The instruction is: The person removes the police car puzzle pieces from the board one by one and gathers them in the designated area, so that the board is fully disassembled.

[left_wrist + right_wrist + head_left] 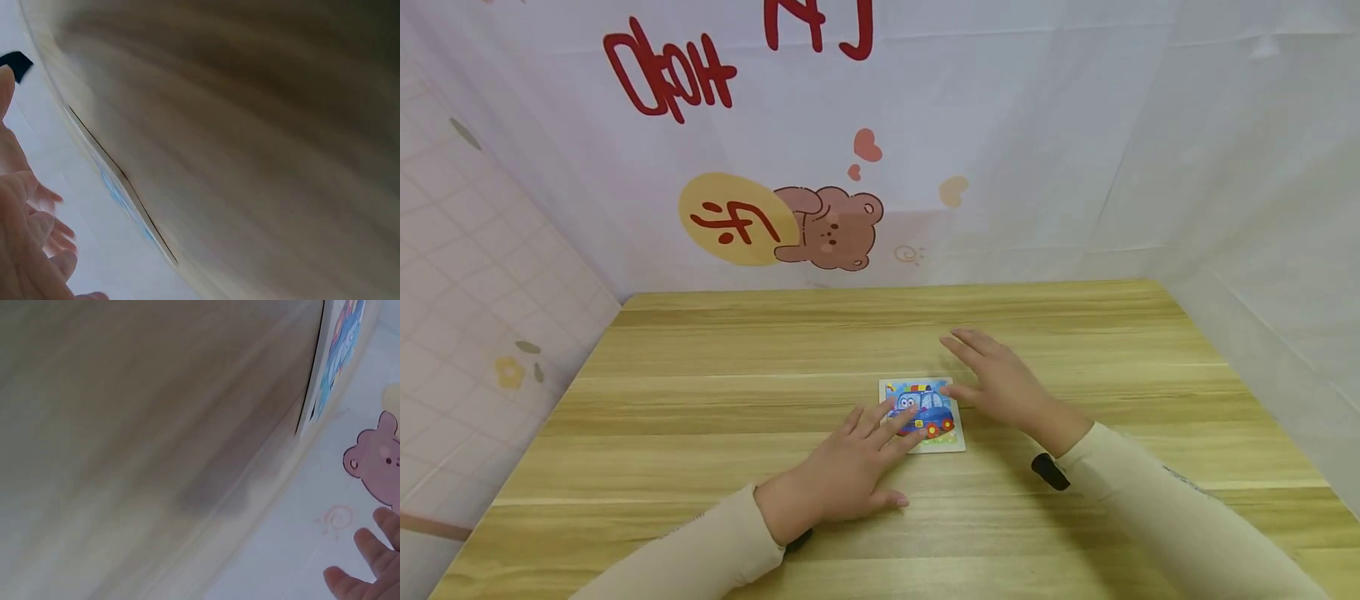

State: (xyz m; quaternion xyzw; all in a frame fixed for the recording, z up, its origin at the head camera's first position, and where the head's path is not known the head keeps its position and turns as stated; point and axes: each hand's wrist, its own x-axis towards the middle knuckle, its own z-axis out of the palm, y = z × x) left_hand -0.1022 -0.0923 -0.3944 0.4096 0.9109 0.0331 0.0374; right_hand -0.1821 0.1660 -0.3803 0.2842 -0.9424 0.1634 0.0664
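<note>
A small square board [946,437] with a pale border and a cartoon blue car picture lies flat on the table. In the head view, my left hand [846,475] overlaps its left part, fingers spread and fairly straight, covering some of the picture. My right hand [1007,387] is at the board's right side, its thumb over the upper right corner and its fingers extended toward the back. From the left wrist, the board [140,215] appears edge-on, below the raised left hand [31,244]. Straight, parted fingers of the right hand [375,569] show in the right wrist view. Neither hand grips anything.
The wood-grain table [700,383] runs back to a white cloth [1030,108] printed with a bear [838,229], hearts and red characters. More cloth hangs at the left and right sides. Dark bands [1049,472] sit at the wrists.
</note>
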